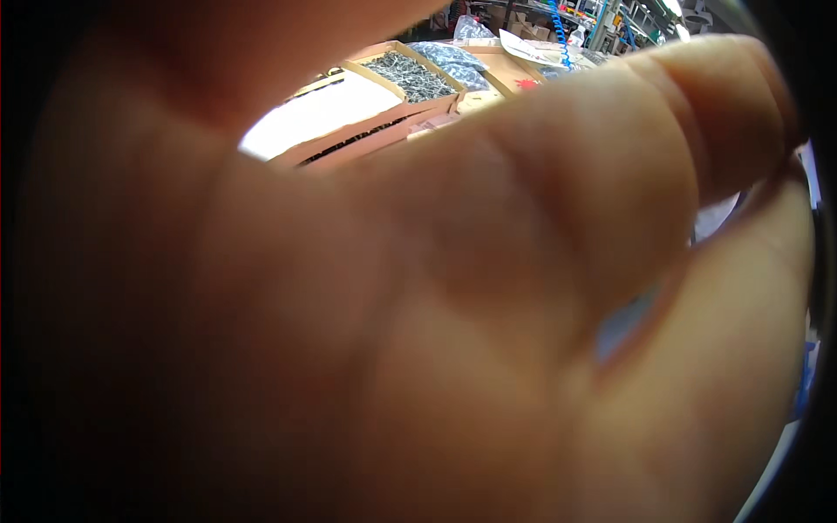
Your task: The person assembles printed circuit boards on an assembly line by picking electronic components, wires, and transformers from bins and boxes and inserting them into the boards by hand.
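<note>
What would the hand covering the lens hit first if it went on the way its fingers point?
Nothing visible: the hand points upper right, clear of the cardboard boxes; too blurred to judge depth.

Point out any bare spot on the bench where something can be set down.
Little can be judged: a hand held close to the camera blocks nearly the whole view. In the gap above it, the cardboard box of small metal parts, the plastic bags and a blue coiled hose crowd the bench. Only a bright pale patch left of the box looks bare.
</note>
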`<state>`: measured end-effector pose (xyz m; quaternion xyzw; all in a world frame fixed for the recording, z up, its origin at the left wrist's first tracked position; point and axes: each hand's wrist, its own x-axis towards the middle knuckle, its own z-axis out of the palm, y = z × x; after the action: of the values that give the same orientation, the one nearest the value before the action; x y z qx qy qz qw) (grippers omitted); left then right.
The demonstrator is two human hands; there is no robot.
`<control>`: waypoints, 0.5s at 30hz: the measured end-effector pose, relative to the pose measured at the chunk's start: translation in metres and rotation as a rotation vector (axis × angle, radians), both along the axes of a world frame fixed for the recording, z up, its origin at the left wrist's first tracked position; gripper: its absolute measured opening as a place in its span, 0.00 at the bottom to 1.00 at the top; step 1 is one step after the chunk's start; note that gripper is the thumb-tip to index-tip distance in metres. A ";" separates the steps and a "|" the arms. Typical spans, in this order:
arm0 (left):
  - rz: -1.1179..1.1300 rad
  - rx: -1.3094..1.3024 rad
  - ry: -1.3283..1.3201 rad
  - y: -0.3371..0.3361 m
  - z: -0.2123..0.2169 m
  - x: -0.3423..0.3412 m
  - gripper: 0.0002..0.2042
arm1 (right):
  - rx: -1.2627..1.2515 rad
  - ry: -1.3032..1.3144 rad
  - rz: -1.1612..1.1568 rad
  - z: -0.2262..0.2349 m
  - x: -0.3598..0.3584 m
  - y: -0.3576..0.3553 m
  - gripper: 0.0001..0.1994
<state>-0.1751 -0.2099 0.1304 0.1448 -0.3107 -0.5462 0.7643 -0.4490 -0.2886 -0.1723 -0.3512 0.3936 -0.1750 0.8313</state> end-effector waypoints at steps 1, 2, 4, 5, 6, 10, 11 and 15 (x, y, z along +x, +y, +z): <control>-0.006 -0.002 0.003 -0.003 0.000 -0.002 0.32 | -0.025 0.076 0.029 -0.004 -0.002 -0.001 0.18; 0.010 0.000 -0.002 -0.006 -0.003 -0.007 0.32 | 0.013 -0.011 -0.046 0.014 0.010 0.004 0.18; -0.023 -0.055 0.003 -0.015 -0.006 -0.015 0.32 | -0.046 0.227 -0.110 -0.043 -0.023 0.008 0.21; -0.013 -0.057 -0.012 -0.016 -0.010 -0.013 0.32 | -0.050 0.211 -0.100 -0.039 -0.019 0.004 0.21; 0.000 -0.055 -0.030 -0.014 -0.012 -0.009 0.32 | 0.008 0.107 -0.072 -0.020 -0.008 0.008 0.22; 0.017 -0.083 -0.073 -0.015 -0.012 -0.001 0.32 | 0.052 0.055 -0.134 0.001 0.006 0.018 0.20; 0.017 -0.089 -0.075 -0.017 -0.011 0.000 0.32 | 0.052 0.080 -0.211 0.005 0.006 0.019 0.19; 0.014 -0.114 -0.069 -0.026 -0.010 -0.003 0.32 | -0.252 0.289 0.230 -0.023 -0.012 0.002 0.21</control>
<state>-0.1778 -0.2355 0.1200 0.1217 -0.3665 -0.5168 0.7640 -0.4606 -0.2870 -0.1956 -0.5163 0.4408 -0.0745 0.7304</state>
